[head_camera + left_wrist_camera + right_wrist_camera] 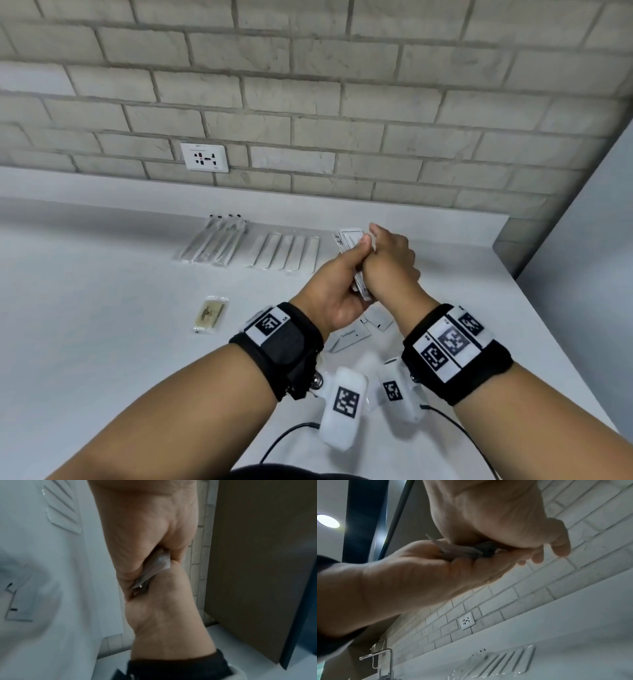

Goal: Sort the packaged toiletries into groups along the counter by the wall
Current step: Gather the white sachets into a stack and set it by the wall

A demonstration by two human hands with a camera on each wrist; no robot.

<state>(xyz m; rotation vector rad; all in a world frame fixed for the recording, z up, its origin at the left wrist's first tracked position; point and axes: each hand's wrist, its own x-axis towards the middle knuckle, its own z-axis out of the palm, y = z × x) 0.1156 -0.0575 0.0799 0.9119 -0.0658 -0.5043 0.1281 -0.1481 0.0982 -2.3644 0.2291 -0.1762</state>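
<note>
Fingers of the left hand [337, 284] and the right hand [390, 263] are curling together round a small stack of white sachets [352, 240], both hands meeting above the bench [102, 325] and holding the stack clear of it. Taking the wall socket [204, 157] as the landmark in the head view, a group of clear-wrapped toothbrushes [215, 241] is lying just below it on the bench, a row of white wrapped sticks [286, 253] is lying below and to its right, and a yellowish soap packet [210, 314] is sitting alone well below it, nearer the person. A white packet printed "Toothpaste" [347, 337] is resting under the wrists beside another white packet [378, 317]. From the left wrist, the left hand [145, 527] and the right hand [164, 615] are pressing a silvery sachet edge [159, 563] between them, with the sticks [63, 509] showing on the bench at the upper left. From the right wrist, the right hand [496, 513] and the left hand [428, 568] are pinching the thin stack [457, 550] above the socket [467, 620], the sticks [506, 661] lying below it and a tap [385, 660] standing far to its left.
</note>
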